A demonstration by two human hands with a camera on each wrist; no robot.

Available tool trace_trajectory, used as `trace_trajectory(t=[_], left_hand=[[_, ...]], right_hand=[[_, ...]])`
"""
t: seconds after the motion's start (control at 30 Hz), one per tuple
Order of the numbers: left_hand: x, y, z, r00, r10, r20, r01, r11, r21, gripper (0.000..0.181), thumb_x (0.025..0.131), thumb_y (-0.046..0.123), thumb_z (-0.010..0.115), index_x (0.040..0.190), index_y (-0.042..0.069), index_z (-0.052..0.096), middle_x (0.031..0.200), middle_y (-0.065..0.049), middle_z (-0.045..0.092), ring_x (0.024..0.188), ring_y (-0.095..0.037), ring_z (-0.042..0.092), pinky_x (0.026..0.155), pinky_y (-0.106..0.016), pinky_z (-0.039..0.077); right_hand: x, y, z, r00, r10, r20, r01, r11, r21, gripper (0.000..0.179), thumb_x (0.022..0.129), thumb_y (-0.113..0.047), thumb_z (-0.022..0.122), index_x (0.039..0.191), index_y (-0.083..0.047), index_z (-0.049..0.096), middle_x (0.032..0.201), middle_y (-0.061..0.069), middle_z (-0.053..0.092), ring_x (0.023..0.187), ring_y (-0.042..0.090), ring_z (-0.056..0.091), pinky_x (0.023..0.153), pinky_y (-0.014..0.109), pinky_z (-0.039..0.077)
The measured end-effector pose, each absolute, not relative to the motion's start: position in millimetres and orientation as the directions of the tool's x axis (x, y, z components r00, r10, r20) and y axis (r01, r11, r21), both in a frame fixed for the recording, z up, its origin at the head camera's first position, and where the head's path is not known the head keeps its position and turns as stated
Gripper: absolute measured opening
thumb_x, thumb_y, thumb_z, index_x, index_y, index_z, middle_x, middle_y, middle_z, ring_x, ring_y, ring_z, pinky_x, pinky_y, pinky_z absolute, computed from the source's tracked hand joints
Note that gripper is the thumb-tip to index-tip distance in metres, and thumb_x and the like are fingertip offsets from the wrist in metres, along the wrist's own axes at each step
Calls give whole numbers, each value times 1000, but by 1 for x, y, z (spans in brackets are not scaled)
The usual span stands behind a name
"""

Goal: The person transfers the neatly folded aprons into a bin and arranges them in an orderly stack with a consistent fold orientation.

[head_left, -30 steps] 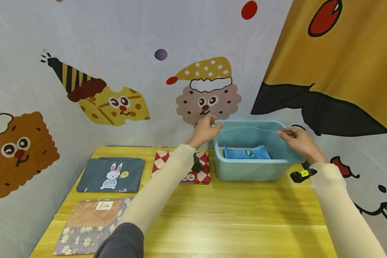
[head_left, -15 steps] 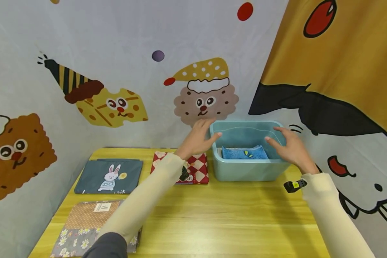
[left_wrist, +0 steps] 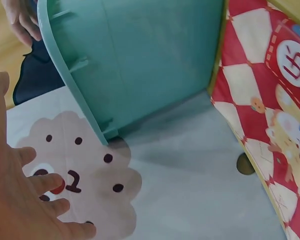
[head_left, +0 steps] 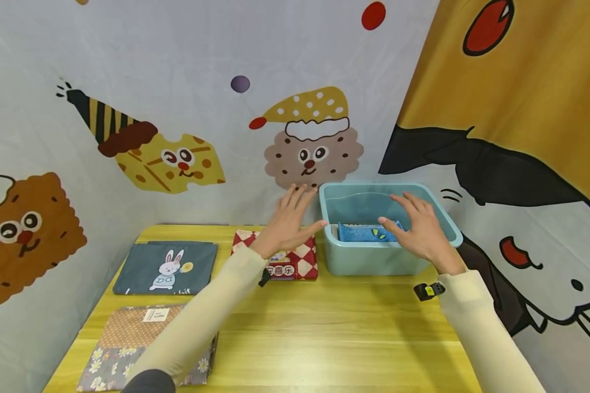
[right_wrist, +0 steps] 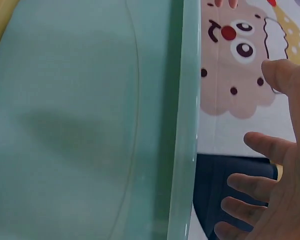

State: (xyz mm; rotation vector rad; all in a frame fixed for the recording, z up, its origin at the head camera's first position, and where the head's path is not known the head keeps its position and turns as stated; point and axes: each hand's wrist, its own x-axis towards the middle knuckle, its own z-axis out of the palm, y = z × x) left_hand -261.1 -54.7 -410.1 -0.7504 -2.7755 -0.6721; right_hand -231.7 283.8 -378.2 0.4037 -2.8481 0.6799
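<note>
A light blue plastic bin (head_left: 373, 262) stands at the back right of the table, with a fuzzy blue pouch (head_left: 358, 233) lying inside it. My left hand (head_left: 286, 222) hovers at the bin's left side with its fingers spread, above a red and white checked folded cloth (head_left: 304, 262). My right hand (head_left: 419, 229) is over the bin's right part, fingers spread, and holds nothing. In the left wrist view the bin's side (left_wrist: 140, 60) rises beyond the left fingers. The right wrist view has the bin's rim (right_wrist: 185, 125) beside the right fingers.
On the left of the wooden table (head_left: 324, 338) lie a dark folded cloth with a rabbit (head_left: 191, 273) and a grey floral folded cloth (head_left: 127, 338) partly under the left forearm. A printed curtain (head_left: 186, 98) hangs close behind the table.
Both hands have come away from the bin's rim and spread their fingers. The left hand has moved left and the right hand has moved left over the bin. The bin stays put.
</note>
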Motion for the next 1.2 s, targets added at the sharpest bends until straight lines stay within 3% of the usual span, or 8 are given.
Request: trace_trajectory(t=[0.17, 0.37, 0.63, 0.93, 1.2], left_hand=[[-254, -66, -415, -866, 397, 302, 488, 800, 348, 85, 98, 73, 42, 166, 34, 8, 174, -7, 9, 161, -35, 1, 125, -69, 12], [-244, -82, -425, -875, 366, 315, 462, 827, 322, 87, 97, 71, 48, 166, 37, 8, 175, -4, 3, 161, -36, 1, 125, -68, 12], [-232, -103, -436, -895, 308, 323, 413, 846, 338, 87, 97, 67, 53, 166, 28, 17, 173, -10, 11, 161, -37, 5, 126, -66, 14], [-217, -136, -451, -936, 232, 263, 328, 847, 418, 89, 96, 72, 49, 166, 30, 12, 175, -6, 4, 162, -34, 0, 127, -64, 11], [-205, -162, -481, -946, 197, 259, 293, 859, 419, 89, 97, 67, 53, 166, 31, 11, 174, -11, 8, 161, -37, 3, 126, -66, 15]], right_hand=[[-228, 270, -383, -934, -249, 258, -337, 854, -396, 77, 97, -56, 63, 161, -24, 34, 172, 16, 18, 155, 48, 15, 116, 77, 17], [-222, 255, -390, -912, -273, 305, -379, 845, -378, 79, 95, -56, 65, 162, -30, 32, 174, 8, 13, 158, 42, 12, 116, 78, 15], [-214, 231, -400, -878, -318, 357, -442, 826, -350, 84, 90, -58, 71, 161, -31, 35, 173, 8, 15, 158, 41, 13, 118, 75, 16], [-209, 199, -406, -846, -373, 380, -498, 808, -316, 85, 88, -60, 72, 160, -29, 38, 173, 6, 15, 159, 37, 14, 124, 67, 15], [-198, 173, -411, -839, -423, 342, -526, 792, -311, 86, 89, -67, 67, 161, -30, 36, 174, 5, 14, 161, 32, 11, 126, 65, 13]])
